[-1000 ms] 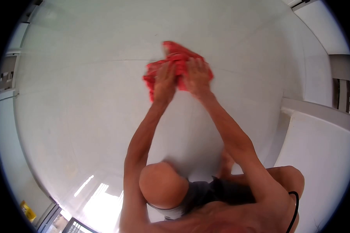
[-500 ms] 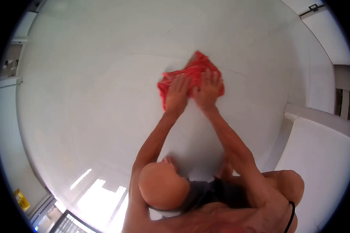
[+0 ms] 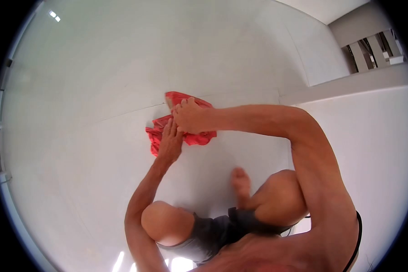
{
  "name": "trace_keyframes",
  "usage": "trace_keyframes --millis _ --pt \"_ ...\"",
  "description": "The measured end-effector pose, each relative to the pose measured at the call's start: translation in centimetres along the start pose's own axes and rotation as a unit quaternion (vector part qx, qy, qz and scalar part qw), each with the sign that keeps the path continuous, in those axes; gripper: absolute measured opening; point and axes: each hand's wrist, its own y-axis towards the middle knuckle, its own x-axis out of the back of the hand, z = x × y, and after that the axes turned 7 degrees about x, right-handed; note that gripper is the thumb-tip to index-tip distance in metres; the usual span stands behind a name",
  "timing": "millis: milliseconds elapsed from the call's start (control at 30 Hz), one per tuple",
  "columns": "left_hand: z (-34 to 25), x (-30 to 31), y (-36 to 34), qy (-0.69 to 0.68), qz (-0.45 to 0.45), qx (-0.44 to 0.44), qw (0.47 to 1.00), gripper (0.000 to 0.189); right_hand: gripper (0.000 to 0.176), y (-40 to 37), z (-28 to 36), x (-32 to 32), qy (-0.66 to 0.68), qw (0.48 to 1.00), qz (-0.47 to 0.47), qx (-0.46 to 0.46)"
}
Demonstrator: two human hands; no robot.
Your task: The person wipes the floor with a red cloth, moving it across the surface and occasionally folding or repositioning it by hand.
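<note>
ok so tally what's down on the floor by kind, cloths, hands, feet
red cloth: 1
hands on the cloth: 2 (left hand, right hand)
bare foot: 1
total: 4

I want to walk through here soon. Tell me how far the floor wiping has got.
Done: the white floor looks glossy with no visible marks, though wiped and unwiped parts cannot be told apart. In hand: the left hand and right hand both press the red cloth onto the floor ahead of the bare foot. Left: no dirty patch shows, so the remainder cannot be judged.
</note>
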Motion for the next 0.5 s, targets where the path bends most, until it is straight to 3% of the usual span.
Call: trace_keyframes --millis 33,100,167,233,400,500 --pt "-0.7 -1.0 0.8 0.045 0.053 -0.021 0.997 0.05 0.059 -2.0 0.6 2.1 0.03 0.998 0.056 0.002" --pt "-3.4 -1.5 1.9 0.022 0.056 -0.027 0.998 0.055 0.063 -6.6 0.2 1.4 0.085 0.994 0.048 -0.043" --pt "-5.9 1.9 1.7 0.019 0.103 0.013 0.994 0.068 0.069 -10.5 2.1 -0.5 0.135 0.979 -0.059 -0.139" --pt "-6.0 4.8 1.9 0.047 0.161 -0.006 0.986 0.074 0.073 -13.8 4.5 -6.3 0.168 0.913 -0.245 -0.28" --pt "-8.1 8.5 5.5 0.106 0.235 -0.057 0.964 0.075 0.082 -15.1 4.7 -4.8 0.188 0.892 -0.297 -0.283" --pt "-9.3 7.0 4.8 0.093 0.18 -0.025 0.979 0.073 0.079 -12.8 6.0 -3.4 0.178 0.882 -0.302 -0.317"
